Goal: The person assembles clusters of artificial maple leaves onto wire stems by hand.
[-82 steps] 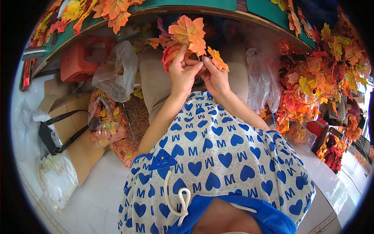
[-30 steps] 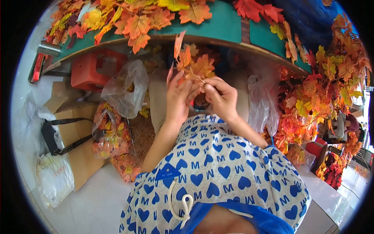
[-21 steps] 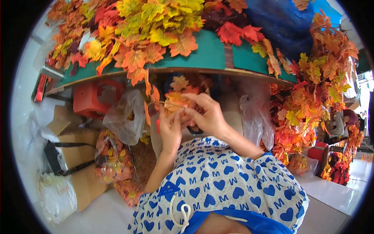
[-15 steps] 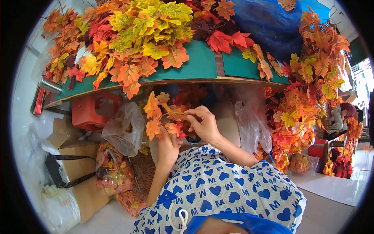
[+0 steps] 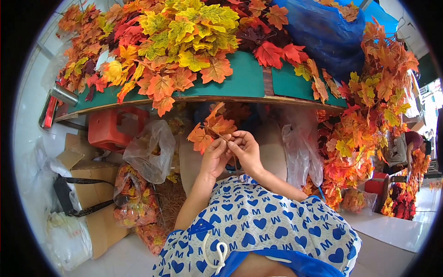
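Observation:
Over my lap, both hands work at one sprig of orange artificial maple leaves (image 5: 217, 125). My left hand (image 5: 212, 160) is closed, its thumb and fingertips pinching the thin brown stem below the leaves. Right beside it, my right hand (image 5: 246, 151) pinches the same stem, so the fingertips of both hands nearly meet. The leaves fan out above and to the left of my fingers. A brown stem end hangs down beneath my hands. My fingers cover the spot where the stem is gripped.
Ahead stands a green-topped table (image 5: 247, 76) heaped with yellow leaves (image 5: 198, 30) and red leaves (image 5: 277, 53). A blue bag (image 5: 323, 32) sits on it. Leaf garlands (image 5: 353, 147) hang at right. A red stool (image 5: 104, 131), clear bag (image 5: 154, 154) and cardboard box (image 5: 99, 189) stand left. A person bends far right.
My left hand has moved right and up from the leaves to the stem, beside my right hand. The leaf sprig has turned and bunched more upright. The whole view has shifted slightly.

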Demonstrator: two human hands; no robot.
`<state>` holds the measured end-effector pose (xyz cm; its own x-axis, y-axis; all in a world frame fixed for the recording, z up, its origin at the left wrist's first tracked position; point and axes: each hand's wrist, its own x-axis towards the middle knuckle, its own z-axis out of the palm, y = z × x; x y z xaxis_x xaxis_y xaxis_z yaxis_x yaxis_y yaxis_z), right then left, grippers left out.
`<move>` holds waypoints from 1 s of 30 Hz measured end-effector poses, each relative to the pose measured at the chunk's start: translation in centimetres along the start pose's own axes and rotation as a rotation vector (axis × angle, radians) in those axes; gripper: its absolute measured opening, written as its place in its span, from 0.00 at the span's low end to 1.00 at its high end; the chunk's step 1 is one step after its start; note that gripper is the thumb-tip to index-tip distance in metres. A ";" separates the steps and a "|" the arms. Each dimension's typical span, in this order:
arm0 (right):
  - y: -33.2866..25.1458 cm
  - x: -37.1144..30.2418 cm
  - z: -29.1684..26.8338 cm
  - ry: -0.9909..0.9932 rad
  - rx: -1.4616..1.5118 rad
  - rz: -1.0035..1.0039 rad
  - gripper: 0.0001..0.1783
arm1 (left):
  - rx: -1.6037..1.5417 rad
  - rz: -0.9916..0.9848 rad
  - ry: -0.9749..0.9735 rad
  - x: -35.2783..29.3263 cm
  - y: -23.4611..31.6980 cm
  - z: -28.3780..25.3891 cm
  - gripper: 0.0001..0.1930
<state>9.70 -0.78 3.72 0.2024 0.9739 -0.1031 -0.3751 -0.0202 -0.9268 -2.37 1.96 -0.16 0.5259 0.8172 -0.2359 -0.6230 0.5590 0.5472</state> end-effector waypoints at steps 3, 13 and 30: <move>-2.0 0.9 -1.4 -0.174 -0.256 0.031 0.09 | -0.215 -0.001 0.012 -0.5 -0.6 0.5 0.06; -16.6 19.1 6.7 -0.052 -0.915 -1.212 0.09 | -0.340 -0.173 -0.082 -1.7 -1.8 0.2 0.09; -22.0 33.3 7.6 0.011 -1.482 -1.216 0.09 | -0.312 -0.219 -0.076 -1.7 -0.6 -0.9 0.14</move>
<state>17.79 33.81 23.48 -0.2699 0.6087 0.7461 0.9090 0.4166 -0.0110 -3.42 0.40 -0.80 0.6999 0.6677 -0.2536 -0.6314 0.7443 0.2176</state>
